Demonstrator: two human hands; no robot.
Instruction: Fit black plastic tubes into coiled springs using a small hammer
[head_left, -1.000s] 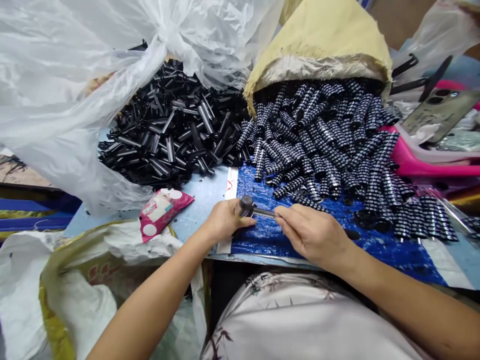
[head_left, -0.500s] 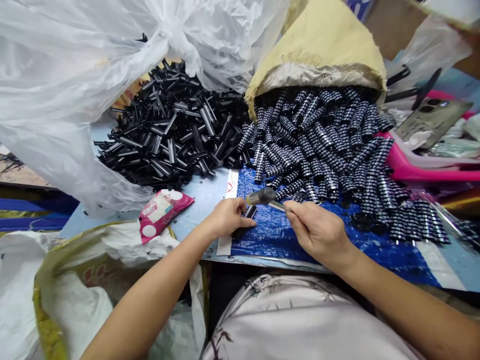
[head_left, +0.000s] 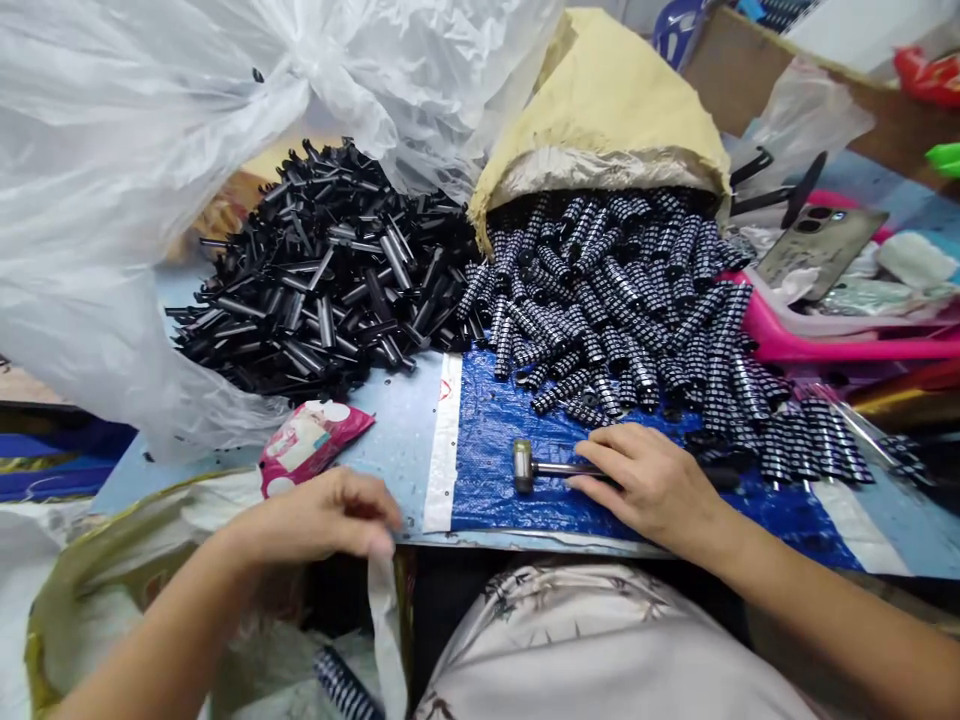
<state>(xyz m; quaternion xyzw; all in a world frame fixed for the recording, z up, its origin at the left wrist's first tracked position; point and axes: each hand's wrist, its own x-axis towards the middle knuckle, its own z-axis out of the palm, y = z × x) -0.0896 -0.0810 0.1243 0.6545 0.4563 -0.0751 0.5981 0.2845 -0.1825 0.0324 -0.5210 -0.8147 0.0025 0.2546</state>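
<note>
Hammer [head_left: 525, 466] lies under right hand [head_left: 651, 482]; left hand [head_left: 330, 515] hovers open.

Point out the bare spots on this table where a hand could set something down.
Free: the pale strip between the pink packet and the blue tarp, and the tarp left of the small hammer under the right hand. Crowded: the plain black tubes and patterned tubes behind.

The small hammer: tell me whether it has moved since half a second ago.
Yes. The small hammer has come down from above the blue tarp and now lies flat on it, the right hand on its handle.
</note>
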